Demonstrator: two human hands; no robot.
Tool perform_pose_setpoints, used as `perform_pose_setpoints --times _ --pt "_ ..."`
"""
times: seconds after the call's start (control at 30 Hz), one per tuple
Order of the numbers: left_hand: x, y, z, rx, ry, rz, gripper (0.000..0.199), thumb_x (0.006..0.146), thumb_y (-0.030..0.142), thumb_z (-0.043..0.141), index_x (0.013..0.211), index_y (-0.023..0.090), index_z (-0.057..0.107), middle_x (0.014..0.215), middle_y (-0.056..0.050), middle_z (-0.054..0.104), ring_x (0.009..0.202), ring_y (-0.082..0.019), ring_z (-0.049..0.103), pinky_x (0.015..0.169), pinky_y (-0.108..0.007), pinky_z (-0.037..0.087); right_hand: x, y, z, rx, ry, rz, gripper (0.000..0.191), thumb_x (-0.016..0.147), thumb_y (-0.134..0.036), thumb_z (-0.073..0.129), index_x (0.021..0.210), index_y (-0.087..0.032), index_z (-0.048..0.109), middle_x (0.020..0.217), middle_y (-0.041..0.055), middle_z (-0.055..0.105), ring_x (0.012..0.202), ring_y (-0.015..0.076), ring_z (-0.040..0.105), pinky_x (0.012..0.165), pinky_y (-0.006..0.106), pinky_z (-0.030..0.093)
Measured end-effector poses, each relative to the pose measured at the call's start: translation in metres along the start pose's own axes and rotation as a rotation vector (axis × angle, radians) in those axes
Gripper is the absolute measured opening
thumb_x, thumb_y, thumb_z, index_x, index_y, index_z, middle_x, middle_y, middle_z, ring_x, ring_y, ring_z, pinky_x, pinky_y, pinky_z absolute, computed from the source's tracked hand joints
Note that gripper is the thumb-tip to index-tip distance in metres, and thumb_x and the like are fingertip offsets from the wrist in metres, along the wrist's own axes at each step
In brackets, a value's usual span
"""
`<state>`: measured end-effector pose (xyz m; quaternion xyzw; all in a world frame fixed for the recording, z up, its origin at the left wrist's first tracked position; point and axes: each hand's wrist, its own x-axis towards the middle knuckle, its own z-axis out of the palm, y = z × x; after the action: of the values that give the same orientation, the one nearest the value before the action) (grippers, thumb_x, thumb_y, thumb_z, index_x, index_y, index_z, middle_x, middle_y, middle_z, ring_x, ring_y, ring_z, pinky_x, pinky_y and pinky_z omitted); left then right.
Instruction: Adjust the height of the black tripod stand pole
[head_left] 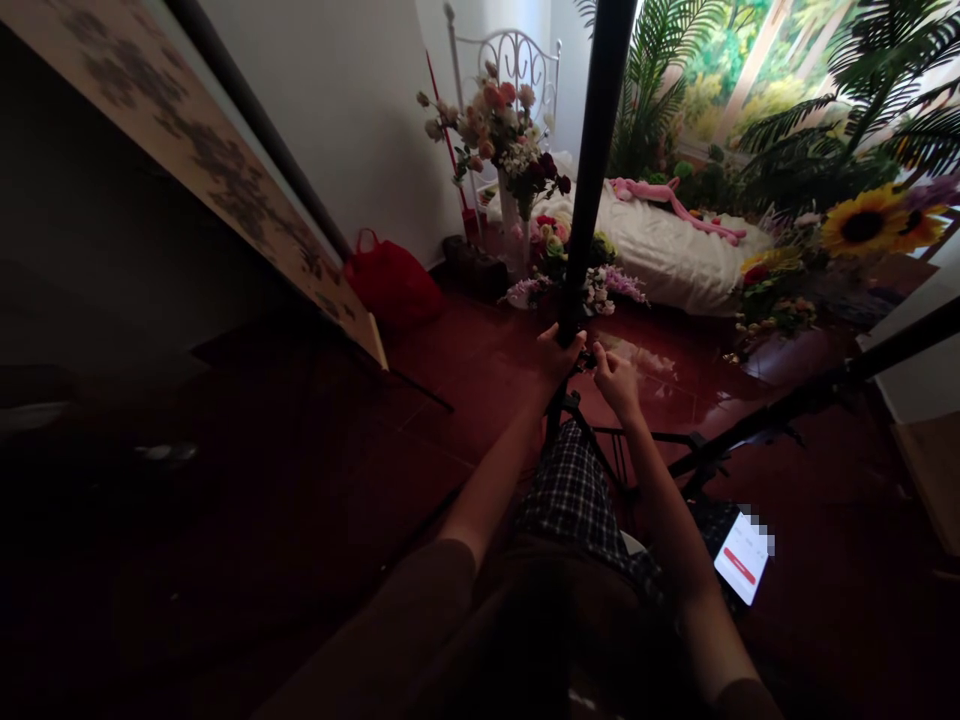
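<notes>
My left hand (pixel 561 354) is gripping the black tripod stand (pixel 591 170), which is standing inside my fingers. My right hand (pixel 616 380) is sitting just right of it; I can't tell if it's pinching anything.

Place type: indoor room, apparently a photo studio with a dressed set.
Backdrop: bright garden-scene panel (pixel 739 85) beyond the far edge of the bed (pixel 664 255), partly covered by palm fronds (pixel 851 95).
Props: pink plush toy (pixel 649 191) along that edge; flower bouquet (pixel 495 125) at the left end; sunflowers (pixel 862 226) at the right.
Equipment: upright black stand (pixel 595 150) and slanting black stand (pixel 825 388) above a red tiled floor (pixel 457 375).
</notes>
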<state>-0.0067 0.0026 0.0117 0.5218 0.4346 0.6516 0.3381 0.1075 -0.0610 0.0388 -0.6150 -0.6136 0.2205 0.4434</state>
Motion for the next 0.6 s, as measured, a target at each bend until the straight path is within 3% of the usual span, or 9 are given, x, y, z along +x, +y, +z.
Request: perform_pose_setpoints --times 0.17,0.27,0.33,0.43,0.5,0.6 --pt "-0.002 0.007 0.0 -0.03 -0.013 -0.021 0.024 0.075 0.04 0.065 0.07 0.018 0.059 0.056 0.002 0.06 0.048 -0.009 0.057 0.048 -0.02 0.045 0.004 0.003 -0.004 0.241 -0.11 0.09 0.067 0.08 -0.079 0.041 0.06 -0.018 0.058 0.046 -0.0005 0.053 0.044 0.0123 0.052 0.049 0.024 0.039" --pt "-0.003 0.006 0.0 -0.04 -0.03 -0.028 0.027 0.077 0.044 0.065 0.072 0.018 0.059 0.057 0.003 0.059 0.047 -0.009 0.056 0.047 -0.02 0.045 -0.008 0.01 -0.024 0.385 -0.203 0.127 0.069 0.076 -0.08 0.048 0.079 -0.015 0.069 0.053 0.0018 0.063 0.049 0.0136 0.061 0.053 0.024 0.049" --pt "-0.005 0.006 0.001 -0.041 -0.009 -0.026 0.029 0.077 0.047 0.065 0.074 0.019 0.058 0.059 0.003 0.06 0.049 -0.009 0.057 0.048 -0.019 0.044 -0.023 0.022 -0.044 0.428 -0.189 0.128 0.063 0.076 -0.074 0.055 0.09 -0.015 0.072 0.062 0.0032 0.068 0.056 0.0137 0.066 0.058 0.024 0.053" --pt "-0.012 0.007 0.006 0.011 0.108 -0.023 0.031 0.078 0.05 0.065 0.077 0.02 0.057 0.061 0.004 0.058 0.052 -0.009 0.057 0.051 -0.019 0.043 -0.051 0.05 -0.077 0.491 -0.049 0.187 0.051 0.076 -0.063 0.065 0.097 -0.017 0.071 0.073 0.0037 0.073 0.064 0.014 0.07 0.064 0.025 0.057" --pt "-0.02 0.007 0.01 0.06 0.208 -0.039 0.032 0.079 0.052 0.064 0.083 0.021 0.058 0.064 0.003 0.058 0.057 -0.01 0.058 0.055 -0.02 0.045 -0.069 0.071 -0.098 0.561 0.147 0.262 0.048 0.074 -0.059 0.069 0.102 -0.019 0.068 0.075 0.0027 0.073 0.064 0.0145 0.07 0.062 0.026 0.058" --pt "-0.042 -0.002 0.012 0.097 0.299 -0.062 0.037 0.084 0.054 0.058 0.103 0.022 0.059 0.082 -0.002 0.065 0.077 -0.015 0.065 0.07 -0.025 0.051 -0.091 0.098 -0.13 0.651 0.338 0.349 0.045 0.069 -0.052 0.075 0.099 -0.02 0.067 0.074 0.001 0.073 0.062 0.014 0.07 0.06 0.025 0.058"
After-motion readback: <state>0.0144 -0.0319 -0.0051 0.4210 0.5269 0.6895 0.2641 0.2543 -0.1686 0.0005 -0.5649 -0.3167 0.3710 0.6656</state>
